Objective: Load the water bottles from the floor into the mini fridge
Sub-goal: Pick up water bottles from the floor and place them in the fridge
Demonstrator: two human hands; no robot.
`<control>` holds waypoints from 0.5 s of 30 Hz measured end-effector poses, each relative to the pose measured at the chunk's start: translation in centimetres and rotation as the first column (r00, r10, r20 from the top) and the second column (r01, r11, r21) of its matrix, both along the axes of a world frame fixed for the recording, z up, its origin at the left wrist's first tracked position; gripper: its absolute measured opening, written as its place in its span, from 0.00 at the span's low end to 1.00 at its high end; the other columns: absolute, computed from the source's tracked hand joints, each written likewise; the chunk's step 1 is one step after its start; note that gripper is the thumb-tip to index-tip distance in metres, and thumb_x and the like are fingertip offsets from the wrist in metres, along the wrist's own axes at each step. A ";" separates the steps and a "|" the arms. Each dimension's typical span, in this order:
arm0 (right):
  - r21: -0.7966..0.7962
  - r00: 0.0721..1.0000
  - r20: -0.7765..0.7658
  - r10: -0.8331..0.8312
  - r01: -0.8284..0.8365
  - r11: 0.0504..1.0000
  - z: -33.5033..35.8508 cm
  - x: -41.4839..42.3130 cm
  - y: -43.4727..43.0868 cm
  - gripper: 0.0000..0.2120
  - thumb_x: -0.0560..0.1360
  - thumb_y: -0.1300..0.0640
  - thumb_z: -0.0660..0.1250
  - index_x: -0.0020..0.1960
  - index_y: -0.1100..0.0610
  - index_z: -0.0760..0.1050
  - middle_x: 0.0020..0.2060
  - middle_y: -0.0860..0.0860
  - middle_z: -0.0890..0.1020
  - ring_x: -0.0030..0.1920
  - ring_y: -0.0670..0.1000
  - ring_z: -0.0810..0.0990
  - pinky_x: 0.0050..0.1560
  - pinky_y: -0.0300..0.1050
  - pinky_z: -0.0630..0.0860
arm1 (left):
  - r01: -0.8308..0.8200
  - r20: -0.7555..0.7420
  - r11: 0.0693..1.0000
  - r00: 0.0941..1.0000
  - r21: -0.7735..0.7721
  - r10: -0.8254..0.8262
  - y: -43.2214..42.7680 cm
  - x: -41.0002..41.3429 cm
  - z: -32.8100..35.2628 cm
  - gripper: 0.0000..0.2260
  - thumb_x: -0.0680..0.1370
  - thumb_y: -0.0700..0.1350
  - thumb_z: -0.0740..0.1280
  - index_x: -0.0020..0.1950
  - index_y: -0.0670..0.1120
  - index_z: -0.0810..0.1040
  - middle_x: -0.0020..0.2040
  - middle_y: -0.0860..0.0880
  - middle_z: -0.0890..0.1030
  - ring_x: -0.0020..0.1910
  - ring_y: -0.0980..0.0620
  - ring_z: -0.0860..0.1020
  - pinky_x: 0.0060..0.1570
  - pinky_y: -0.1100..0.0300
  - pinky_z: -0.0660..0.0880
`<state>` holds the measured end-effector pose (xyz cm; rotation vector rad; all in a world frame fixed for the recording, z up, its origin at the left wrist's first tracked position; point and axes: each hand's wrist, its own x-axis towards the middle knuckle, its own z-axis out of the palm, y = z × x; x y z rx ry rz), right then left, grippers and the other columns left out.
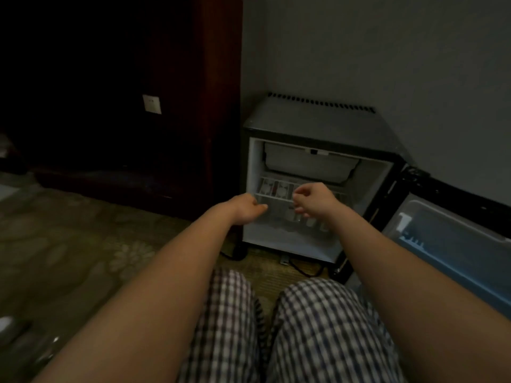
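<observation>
Holds right hand (315,201) loosely curled and empty, left hand (246,208) curled, grip unclear, bottles (279,189) just beyond fingertips in fridge (318,120).

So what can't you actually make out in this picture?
Head view:
- Bottles in the mini fridge: blurred, partly behind both hands; no count possible.
- Left hand and right hand: fingers curl away from the camera; holding anything or not is unclear.
- Carpet, lower left: too dark to tell whether pale shapes are bottles.
- Fridge door: cut off by the right edge.
</observation>
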<state>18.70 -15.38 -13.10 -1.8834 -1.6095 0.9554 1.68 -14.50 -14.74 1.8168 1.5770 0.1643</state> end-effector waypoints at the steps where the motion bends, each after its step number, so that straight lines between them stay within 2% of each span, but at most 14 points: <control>1: -0.004 0.999 0.005 0.039 -0.039 0.999 0.8 -1.0 -0.5 0.12 0.79 0.59 0.60 0.59 0.62 0.75 0.47 0.56 0.78 0.45 0.52 0.80 0.41 0.42 0.76 | -0.012 -0.003 1.000 1.000 0.010 0.012 -0.6 -1.5 0.5 0.22 0.81 0.53 0.56 0.68 0.40 0.70 0.65 0.41 0.74 0.63 0.43 0.74 0.62 0.53 0.70; 5: -0.028 0.978 0.010 0.208 -0.207 0.978 2.9 -5.9 -2.4 0.13 0.80 0.60 0.59 0.60 0.67 0.74 0.45 0.58 0.77 0.37 0.49 0.76 0.33 0.36 0.72 | -0.088 -0.026 0.994 0.996 0.060 0.089 -3.6 -8.8 1.6 0.21 0.80 0.54 0.57 0.68 0.42 0.70 0.65 0.43 0.74 0.63 0.45 0.73 0.63 0.51 0.70; 6: -0.035 0.973 0.010 0.231 -0.231 0.972 3.1 -7.3 -2.8 0.13 0.80 0.60 0.60 0.61 0.66 0.73 0.46 0.58 0.77 0.37 0.50 0.76 0.35 0.36 0.74 | -0.104 -0.041 0.992 0.993 0.069 0.107 -4.3 -10.6 1.6 0.21 0.80 0.54 0.57 0.67 0.42 0.71 0.65 0.43 0.75 0.63 0.45 0.73 0.62 0.52 0.70; 9: -0.090 0.949 0.026 0.313 -0.310 0.947 3.1 -11.1 -3.9 0.12 0.80 0.58 0.60 0.61 0.61 0.73 0.48 0.54 0.78 0.43 0.50 0.79 0.46 0.45 0.77 | -0.149 -0.102 0.986 0.982 0.077 0.157 -6.3 -15.6 0.9 0.20 0.80 0.53 0.58 0.64 0.42 0.74 0.64 0.43 0.75 0.63 0.44 0.73 0.60 0.54 0.70; 15: -0.185 0.869 0.076 0.488 -0.469 0.864 0.8 -19.8 -6.0 0.12 0.79 0.55 0.60 0.61 0.57 0.74 0.50 0.53 0.79 0.46 0.49 0.80 0.39 0.38 0.76 | -0.285 -0.104 0.958 0.952 0.041 0.288 -11.4 -25.1 -2.4 0.18 0.80 0.51 0.59 0.62 0.40 0.76 0.57 0.44 0.79 0.57 0.46 0.76 0.54 0.59 0.70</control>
